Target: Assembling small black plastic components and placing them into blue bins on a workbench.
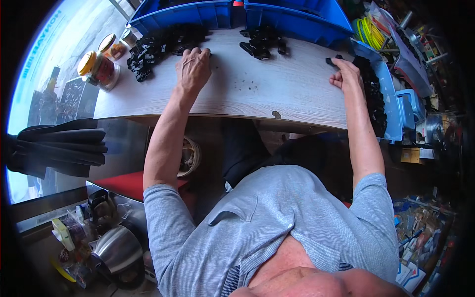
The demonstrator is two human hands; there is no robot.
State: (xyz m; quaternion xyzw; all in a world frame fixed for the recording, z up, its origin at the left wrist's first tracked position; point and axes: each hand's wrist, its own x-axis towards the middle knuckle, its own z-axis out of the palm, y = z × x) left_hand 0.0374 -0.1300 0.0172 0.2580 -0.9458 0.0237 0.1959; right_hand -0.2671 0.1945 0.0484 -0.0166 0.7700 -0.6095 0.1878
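My left hand is closed, knuckles up, at the near right edge of a heap of small black plastic parts on the table. A dark bit shows beside its fingertips, but what the fingers grip is hidden. On the right, my right hand pinches a small black plastic part between thumb and forefinger. It is beside a light blue bin filled with more black parts. A smaller group of black parts lies at the far middle of the table.
Two blue crates line the table's far edge. Jars with yellow lids stand at the left. The pale wooden table has dark crumbs and a chipped front edge. A steel kettle is at the lower left.
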